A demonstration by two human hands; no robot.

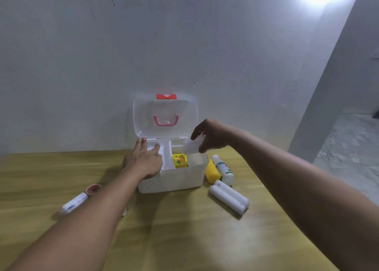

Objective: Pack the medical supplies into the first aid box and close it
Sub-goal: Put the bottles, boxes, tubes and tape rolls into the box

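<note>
Lower left: a white cylindrical tube with blue print (74, 204) lies on the yellowish wooden surface (184, 240), a small round red-rimmed piece (93, 188) just beside its far end.
Left hand: the left hand (144, 162) lies flat with fingers spread, grasping nothing, on the white inner tray (164, 156) at the box's left side.
Centre: the translucent white plastic first aid box (174, 178) stands open, its clear lid with pink handle and red latch (165, 115) upright against the wall; a yellow printed carton (180, 161) sits inside.
Right hand: the right hand (209, 136) grips a small translucent white container (191, 145) above the box's right part.
Right of box: a yellow plastic bottle (212, 173), a clear bottle with green label (223, 169) and two white rolls (229, 198) lie on the surface.
</note>
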